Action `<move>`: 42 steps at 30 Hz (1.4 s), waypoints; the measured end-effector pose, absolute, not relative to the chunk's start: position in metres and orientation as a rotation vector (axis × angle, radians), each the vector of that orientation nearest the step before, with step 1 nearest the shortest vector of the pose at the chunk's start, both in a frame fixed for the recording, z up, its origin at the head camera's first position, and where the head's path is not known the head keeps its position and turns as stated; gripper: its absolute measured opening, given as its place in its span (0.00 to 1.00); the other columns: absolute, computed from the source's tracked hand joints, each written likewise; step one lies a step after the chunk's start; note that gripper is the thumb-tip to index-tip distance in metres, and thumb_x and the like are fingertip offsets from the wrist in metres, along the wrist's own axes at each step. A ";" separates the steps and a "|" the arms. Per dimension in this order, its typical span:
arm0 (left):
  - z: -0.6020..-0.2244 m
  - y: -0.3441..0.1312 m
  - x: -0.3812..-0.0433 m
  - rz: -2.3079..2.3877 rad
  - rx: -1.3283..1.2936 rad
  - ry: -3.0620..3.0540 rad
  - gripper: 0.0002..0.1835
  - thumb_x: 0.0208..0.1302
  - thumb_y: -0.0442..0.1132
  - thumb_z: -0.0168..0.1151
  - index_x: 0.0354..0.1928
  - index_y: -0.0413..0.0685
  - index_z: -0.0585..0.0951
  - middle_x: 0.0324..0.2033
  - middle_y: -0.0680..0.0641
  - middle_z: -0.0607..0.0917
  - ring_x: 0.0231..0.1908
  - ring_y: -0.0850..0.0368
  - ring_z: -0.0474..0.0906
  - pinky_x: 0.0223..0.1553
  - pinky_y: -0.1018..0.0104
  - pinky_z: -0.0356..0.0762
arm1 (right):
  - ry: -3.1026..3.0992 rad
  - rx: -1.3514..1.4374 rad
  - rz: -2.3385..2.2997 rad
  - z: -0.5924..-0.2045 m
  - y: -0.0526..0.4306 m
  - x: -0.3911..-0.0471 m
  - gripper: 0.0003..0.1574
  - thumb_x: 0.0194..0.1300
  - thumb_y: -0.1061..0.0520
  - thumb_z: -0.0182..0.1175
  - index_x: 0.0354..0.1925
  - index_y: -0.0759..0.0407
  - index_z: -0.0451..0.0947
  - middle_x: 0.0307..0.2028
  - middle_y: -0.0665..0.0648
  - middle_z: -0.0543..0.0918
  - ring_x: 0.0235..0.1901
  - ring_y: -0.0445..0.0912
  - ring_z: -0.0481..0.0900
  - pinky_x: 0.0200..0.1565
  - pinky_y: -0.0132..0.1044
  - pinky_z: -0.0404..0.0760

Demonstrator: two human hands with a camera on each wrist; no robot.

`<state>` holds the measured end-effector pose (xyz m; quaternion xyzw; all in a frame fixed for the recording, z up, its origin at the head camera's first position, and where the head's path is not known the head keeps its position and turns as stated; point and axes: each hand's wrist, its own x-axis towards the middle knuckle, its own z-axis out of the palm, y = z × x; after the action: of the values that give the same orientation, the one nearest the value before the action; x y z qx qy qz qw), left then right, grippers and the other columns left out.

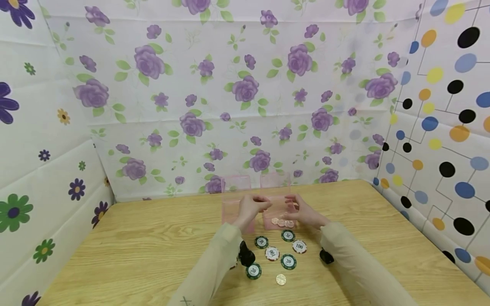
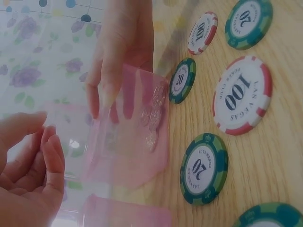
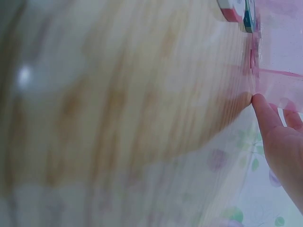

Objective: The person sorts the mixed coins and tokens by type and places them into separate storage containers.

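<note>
Two clear pink plastic boxes stand side by side with raised lids, a left box [image 1: 229, 212] and a right box [image 1: 268, 225]. Several small clear coin-like pieces [image 2: 154, 116] lie in the right box. My right hand [image 1: 302, 210] grips this box at its right side, its fingers showing through the pink plastic in the left wrist view. Above the front of the boxes, my left hand [image 1: 250, 208] has its fingers curled with thumb and fingertips close together. I cannot tell whether something small is between them.
Green chips [image 1: 289, 262] marked 20 and white-and-red chips [image 1: 272, 253] marked 100 lie on the wooden table [image 1: 153, 246] in front of the boxes. A small gold coin [image 1: 281, 279] sits nearer. Behind the boxes hangs a flowered cloth [image 1: 214, 97].
</note>
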<state>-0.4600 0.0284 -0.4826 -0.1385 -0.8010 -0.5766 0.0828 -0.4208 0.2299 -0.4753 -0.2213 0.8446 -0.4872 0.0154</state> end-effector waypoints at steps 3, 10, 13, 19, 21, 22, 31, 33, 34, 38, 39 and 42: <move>-0.481 0.024 -0.454 -1.779 -0.475 -2.394 0.13 0.28 0.52 0.58 0.21 0.55 0.75 0.18 0.54 0.74 0.18 0.61 0.69 0.16 0.69 0.66 | 2.616 -0.708 -1.516 -0.475 0.230 -0.420 0.41 0.36 0.47 0.56 0.47 0.40 0.45 0.44 0.48 0.53 0.45 0.47 0.50 0.40 0.42 0.55; -0.484 0.014 -0.443 -1.804 -0.515 -2.457 0.15 0.26 0.52 0.59 0.21 0.54 0.75 0.19 0.53 0.75 0.19 0.61 0.70 0.18 0.69 0.66 | 2.631 -0.664 -1.512 -0.476 0.233 -0.417 0.41 0.35 0.47 0.56 0.47 0.39 0.45 0.43 0.46 0.54 0.45 0.45 0.50 0.40 0.41 0.55; -0.484 0.010 -0.441 -1.820 -0.525 -2.439 0.14 0.28 0.49 0.59 0.22 0.54 0.74 0.20 0.54 0.75 0.20 0.61 0.70 0.18 0.69 0.66 | 2.637 -0.665 -1.512 -0.476 0.233 -0.417 0.41 0.35 0.47 0.56 0.47 0.39 0.45 0.44 0.47 0.54 0.45 0.46 0.51 0.41 0.41 0.54; -0.485 0.001 -0.433 -1.844 -0.591 -2.411 0.10 0.32 0.46 0.59 0.22 0.54 0.74 0.20 0.53 0.75 0.20 0.61 0.70 0.18 0.67 0.66 | 2.617 -0.648 -1.521 -0.473 0.232 -0.410 0.43 0.34 0.47 0.57 0.47 0.42 0.45 0.44 0.48 0.54 0.45 0.47 0.50 0.41 0.41 0.53; -0.487 -0.001 -0.430 -1.837 -0.647 -2.399 0.09 0.33 0.45 0.58 0.22 0.54 0.75 0.20 0.53 0.75 0.20 0.60 0.70 0.17 0.67 0.66 | 2.602 -0.648 -1.543 -0.464 0.228 -0.401 0.43 0.35 0.48 0.57 0.48 0.45 0.45 0.45 0.51 0.54 0.45 0.49 0.50 0.42 0.41 0.52; -0.488 -0.002 -0.428 -1.830 -0.687 -2.394 0.10 0.33 0.45 0.58 0.23 0.54 0.75 0.21 0.53 0.75 0.20 0.60 0.70 0.17 0.67 0.66 | 2.592 -0.661 -1.553 -0.459 0.226 -0.396 0.42 0.36 0.49 0.56 0.48 0.48 0.45 0.45 0.53 0.53 0.45 0.51 0.49 0.42 0.42 0.51; -0.437 -0.013 -0.362 -1.797 -0.920 -2.542 0.12 0.39 0.43 0.55 0.28 0.47 0.74 0.23 0.51 0.75 0.24 0.60 0.69 0.20 0.64 0.66 | 2.574 -0.712 -1.605 -0.437 0.217 -0.379 0.40 0.38 0.54 0.56 0.48 0.54 0.46 0.45 0.61 0.53 0.44 0.59 0.47 0.41 0.45 0.50; -0.419 -0.014 -0.347 -1.807 -0.920 -2.594 0.12 0.38 0.43 0.55 0.28 0.45 0.74 0.22 0.51 0.75 0.24 0.59 0.69 0.22 0.62 0.66 | 2.572 -0.708 -1.616 -0.435 0.216 -0.380 0.41 0.38 0.54 0.56 0.48 0.55 0.45 0.45 0.60 0.53 0.44 0.58 0.48 0.41 0.45 0.50; -0.410 -0.015 -0.340 -1.811 -0.930 -2.608 0.13 0.37 0.44 0.56 0.27 0.44 0.74 0.22 0.51 0.75 0.24 0.59 0.70 0.23 0.61 0.65 | 2.570 -0.702 -1.620 -0.434 0.216 -0.380 0.41 0.37 0.54 0.57 0.48 0.55 0.45 0.45 0.60 0.53 0.44 0.57 0.49 0.41 0.45 0.51; -0.396 -0.018 -0.327 -1.815 -1.050 -2.644 0.14 0.35 0.44 0.57 0.25 0.42 0.75 0.21 0.49 0.75 0.23 0.57 0.70 0.24 0.66 0.66 | 2.557 -0.682 -1.625 -0.431 0.214 -0.380 0.43 0.36 0.53 0.57 0.48 0.56 0.45 0.46 0.59 0.53 0.44 0.55 0.49 0.41 0.43 0.51; -0.395 -0.019 -0.324 -1.795 -1.105 -2.661 0.14 0.35 0.43 0.57 0.26 0.42 0.74 0.21 0.49 0.75 0.23 0.58 0.70 0.24 0.68 0.65 | 2.558 -0.687 -1.619 -0.431 0.214 -0.380 0.43 0.36 0.53 0.57 0.48 0.57 0.45 0.46 0.60 0.53 0.44 0.56 0.49 0.41 0.43 0.52; -0.394 -0.019 -0.319 -1.728 -1.288 -2.692 0.12 0.36 0.41 0.57 0.25 0.41 0.74 0.21 0.50 0.75 0.23 0.60 0.70 0.24 0.71 0.65 | 2.550 -0.705 -1.616 -0.431 0.213 -0.380 0.42 0.37 0.53 0.57 0.48 0.58 0.45 0.45 0.61 0.52 0.44 0.57 0.49 0.41 0.44 0.51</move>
<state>-0.3194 -0.0194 -0.3944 -0.3691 -0.7715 -0.4952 -0.1530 -0.3798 0.2135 -0.4308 -0.2273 0.8224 -0.5212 0.0205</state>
